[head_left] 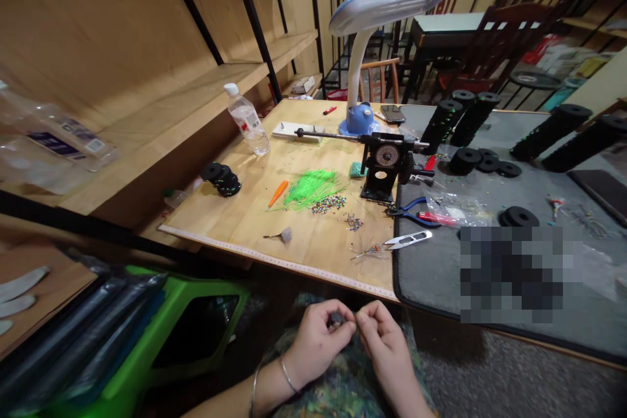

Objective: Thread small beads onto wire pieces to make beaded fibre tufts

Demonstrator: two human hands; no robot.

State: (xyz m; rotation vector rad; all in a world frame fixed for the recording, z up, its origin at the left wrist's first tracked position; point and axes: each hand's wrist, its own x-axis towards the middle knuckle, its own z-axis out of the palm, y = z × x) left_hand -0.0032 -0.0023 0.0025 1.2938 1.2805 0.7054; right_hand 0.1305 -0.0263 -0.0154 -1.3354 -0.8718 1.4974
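My left hand [321, 341] and my right hand [386, 343] meet over my lap, just in front of the table edge. Thumb and fingers of each are pinched together, their tips nearly touching. Whatever they hold is too small to make out. Nearest on the table lie silver thread snips [410, 240] and a small bunch of fine strands with orange bits [373, 250]. Behind them are small scattered pieces [353, 222], a heap of multicoloured beads [329, 204] and a pile of bright green thin strands [313, 188]. A feathery tuft [285, 235] lies to the left.
A black hand-cranked winder [381, 166] stands mid-table, its rod pointing left. Blue-handled pliers [410, 210], an orange-handled tool [278, 193], a water bottle [249, 123] and a lamp [360, 119] surround it. Black foam rolls [438, 127] stand on the grey mat [490, 199].
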